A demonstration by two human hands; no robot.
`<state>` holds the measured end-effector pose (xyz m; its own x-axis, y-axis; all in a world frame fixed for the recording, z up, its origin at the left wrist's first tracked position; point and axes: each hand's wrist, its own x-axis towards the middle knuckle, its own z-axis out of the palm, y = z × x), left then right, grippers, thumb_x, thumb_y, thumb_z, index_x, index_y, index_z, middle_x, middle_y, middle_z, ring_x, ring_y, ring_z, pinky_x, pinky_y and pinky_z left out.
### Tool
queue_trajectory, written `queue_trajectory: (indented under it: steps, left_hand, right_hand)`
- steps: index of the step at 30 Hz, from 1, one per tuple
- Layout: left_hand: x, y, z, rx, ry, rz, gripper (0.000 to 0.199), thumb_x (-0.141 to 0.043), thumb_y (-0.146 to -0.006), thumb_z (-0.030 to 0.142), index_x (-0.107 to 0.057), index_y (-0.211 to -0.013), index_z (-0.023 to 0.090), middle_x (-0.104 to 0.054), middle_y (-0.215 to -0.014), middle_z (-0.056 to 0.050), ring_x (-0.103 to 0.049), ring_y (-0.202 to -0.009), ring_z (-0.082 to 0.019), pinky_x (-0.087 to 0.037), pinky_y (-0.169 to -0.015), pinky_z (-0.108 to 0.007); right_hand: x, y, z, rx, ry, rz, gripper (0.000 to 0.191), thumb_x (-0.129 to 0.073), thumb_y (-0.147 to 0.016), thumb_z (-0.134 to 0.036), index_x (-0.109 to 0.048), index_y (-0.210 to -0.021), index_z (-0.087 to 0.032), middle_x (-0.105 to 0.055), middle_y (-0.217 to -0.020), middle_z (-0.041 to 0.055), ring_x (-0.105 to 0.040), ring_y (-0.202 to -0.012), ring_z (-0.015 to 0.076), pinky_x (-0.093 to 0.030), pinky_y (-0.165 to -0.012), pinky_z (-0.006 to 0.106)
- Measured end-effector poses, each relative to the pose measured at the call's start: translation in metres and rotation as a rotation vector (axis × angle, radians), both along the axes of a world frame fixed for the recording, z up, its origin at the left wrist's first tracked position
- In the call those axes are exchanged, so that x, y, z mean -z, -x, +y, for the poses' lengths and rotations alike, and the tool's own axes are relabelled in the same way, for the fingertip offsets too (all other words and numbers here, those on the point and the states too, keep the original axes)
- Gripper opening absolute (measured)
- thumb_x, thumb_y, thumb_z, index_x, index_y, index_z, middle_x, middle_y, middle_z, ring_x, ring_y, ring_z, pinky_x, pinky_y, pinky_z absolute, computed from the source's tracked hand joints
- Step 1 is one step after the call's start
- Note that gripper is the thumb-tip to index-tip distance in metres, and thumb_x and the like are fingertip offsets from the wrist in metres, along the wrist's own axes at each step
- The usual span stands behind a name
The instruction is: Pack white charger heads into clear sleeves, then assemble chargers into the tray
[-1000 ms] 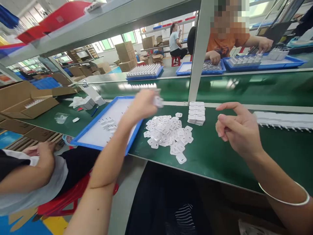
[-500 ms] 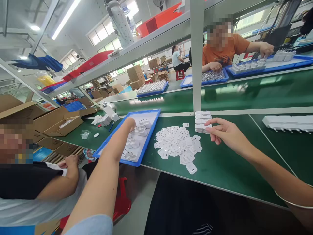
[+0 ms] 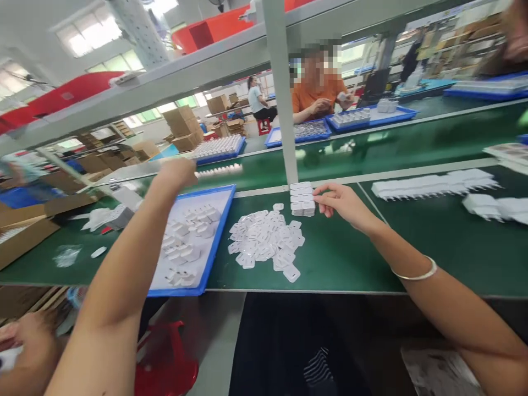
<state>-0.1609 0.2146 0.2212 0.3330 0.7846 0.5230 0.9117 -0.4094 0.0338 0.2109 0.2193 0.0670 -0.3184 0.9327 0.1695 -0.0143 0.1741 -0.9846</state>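
Note:
My left hand reaches over the far edge of a blue-rimmed tray; its fingers are blurred and turned away. White plug housings with metal pins stand in rows on the tray's white lining. My right hand has its thumb and index finger drawn together at the right side of a small block of stacked white plastic pieces. Whatever lies between these fingertips is too small to make out. A loose heap of flat white square covers lies between the tray and my right hand.
Rows of white plug housings lie to the right on the green table. An upright post rises behind the block. Across the table sits a person in orange. A plastic bag and cardboard box are at left.
The view has swung to the right. My left hand has shifted from above the tray's plugs to its far edge. My right hand remains by the stacked pieces.

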Motion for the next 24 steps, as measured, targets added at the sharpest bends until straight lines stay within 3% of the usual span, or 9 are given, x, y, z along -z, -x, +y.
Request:
queue_trajectory:
  steps: [2,4,6,8,12,14,17,20,24]
  left_hand:
    - [-0.008,-0.024,0.013,-0.055,-0.049,0.008,0.03,-0.074,-0.078,0.045,-0.07,-0.091,0.017,-0.071,-0.101,-0.008,-0.064,-0.106,-0.033,-0.048,-0.096,-0.058]
    - [-0.008,-0.06,0.018,-0.068,-0.139,-0.012,0.032,-0.073,-0.074,0.047,-0.073,-0.086,0.018,-0.074,-0.1,-0.01,-0.063,-0.108,-0.044,-0.042,-0.095,-0.071]
    - [-0.001,-0.099,0.015,-0.045,-0.237,-0.03,0.038,-0.063,-0.081,0.048,-0.075,-0.102,0.019,-0.073,-0.113,-0.009,-0.064,-0.113,-0.041,-0.048,-0.096,-0.064]
    - [0.013,-0.132,0.007,0.091,-0.27,-0.111,0.041,-0.059,-0.085,0.048,-0.073,-0.109,0.019,-0.071,-0.12,-0.008,-0.065,-0.114,-0.036,-0.05,-0.098,-0.055]
    - [0.05,-0.176,-0.001,0.306,-0.147,-0.229,0.036,-0.059,-0.087,0.045,-0.076,-0.102,0.017,-0.074,-0.113,-0.009,-0.069,-0.108,-0.032,-0.053,-0.094,-0.047]
    - [0.069,-0.186,-0.001,0.34,-0.037,-0.23,0.036,-0.057,-0.088,0.046,-0.077,-0.1,0.019,-0.074,-0.113,-0.008,-0.069,-0.108,-0.031,-0.054,-0.091,-0.044]
    - [0.095,-0.19,0.003,0.27,0.125,-0.176,0.036,-0.052,-0.09,0.046,-0.077,-0.103,0.024,-0.072,-0.119,-0.003,-0.068,-0.11,-0.03,-0.055,-0.086,-0.042]
    - [0.114,-0.187,0.009,0.195,0.239,-0.105,0.039,-0.047,-0.091,0.046,-0.076,-0.107,0.025,-0.069,-0.125,-0.002,-0.064,-0.115,-0.03,-0.055,-0.088,-0.042]
    - [0.13,-0.178,0.013,0.177,0.287,-0.099,0.042,-0.046,-0.091,0.047,-0.076,-0.106,0.023,-0.071,-0.122,-0.004,-0.066,-0.111,-0.03,-0.054,-0.086,-0.042]
  right_hand:
    - [-0.006,-0.005,0.005,0.082,-0.052,0.031,0.028,-0.071,-0.076,-0.039,-0.062,-0.089,-0.016,-0.062,-0.06,-0.0011,-0.053,-0.05,0.0101,-0.041,-0.051,0.024]
    - [-0.009,-0.016,0.01,0.215,-0.121,0.024,0.022,-0.067,-0.077,-0.035,-0.06,-0.087,-0.017,-0.064,-0.068,-0.0001,-0.056,-0.059,0.0111,-0.046,-0.059,0.025]
    - [-0.007,-0.038,0.014,0.359,-0.221,-0.096,0.022,-0.065,-0.079,-0.036,-0.061,-0.09,-0.017,-0.067,-0.083,0.0037,-0.061,-0.073,0.0139,-0.049,-0.07,0.027]
    - [0.0,-0.072,0.01,0.546,-0.282,-0.325,0.025,-0.065,-0.079,-0.036,-0.063,-0.097,-0.018,-0.069,-0.101,0.0075,-0.063,-0.091,0.0179,-0.05,-0.082,0.03]
    - [0.02,-0.159,-0.024,0.97,-0.234,-0.673,0.035,-0.064,-0.078,-0.029,-0.063,-0.109,-0.012,-0.065,-0.119,0.0179,-0.059,-0.111,0.0289,-0.043,-0.1,0.041]
    - [0.031,-0.196,-0.048,1.085,-0.184,-0.729,0.037,-0.063,-0.078,-0.027,-0.063,-0.11,-0.008,-0.064,-0.118,0.023,-0.059,-0.11,0.0332,-0.043,-0.099,0.047]
    - [0.044,-0.227,-0.081,1.17,-0.139,-0.795,0.036,-0.061,-0.078,-0.025,-0.064,-0.109,-0.009,-0.067,-0.113,0.021,-0.062,-0.103,0.0325,-0.045,-0.094,0.047]
    - [0.049,-0.231,-0.099,1.194,-0.121,-0.846,0.033,-0.058,-0.08,-0.026,-0.065,-0.109,-0.011,-0.069,-0.109,0.0168,-0.062,-0.104,0.0306,-0.047,-0.092,0.044]
    - [0.037,-0.223,-0.092,1.188,-0.07,-0.904,0.033,-0.057,-0.083,-0.026,-0.065,-0.111,-0.011,-0.068,-0.115,0.018,-0.063,-0.105,0.0289,-0.05,-0.087,0.039]
